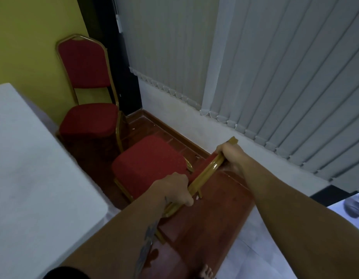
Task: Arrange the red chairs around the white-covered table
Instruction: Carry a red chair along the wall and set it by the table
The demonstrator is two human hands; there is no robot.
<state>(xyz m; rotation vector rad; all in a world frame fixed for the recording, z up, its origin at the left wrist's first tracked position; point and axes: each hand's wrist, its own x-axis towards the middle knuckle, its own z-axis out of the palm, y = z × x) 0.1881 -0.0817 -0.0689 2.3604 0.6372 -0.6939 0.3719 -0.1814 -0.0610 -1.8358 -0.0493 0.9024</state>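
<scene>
Gripping the gold-framed backrest of the near red chair [148, 164], both hands are clamped on its top rail: the left hand [174, 188] is closed around the lower end of the rail, the right hand [231, 158] around the upper end. That chair's seat faces the white-covered tabletop [33, 168], whose long edge runs along the left, and the seat stands just beside that edge with a narrow strip of floor between. A second red chair [88, 97] stands farther back at the table's far end, its backrest against the yellow wall [23, 37] and its seat partly tucked behind the tabletop edge. The two chairs are near each other but apart. Red-brown floor tiles [204, 218] make an open lane between the table and the white low wall [174, 109] under the grey vertical blinds [275, 77], widening toward the person. Bare toes [206, 272] show at the bottom edge. A dark upright post [114, 57] separates the yellow wall from the blinds
</scene>
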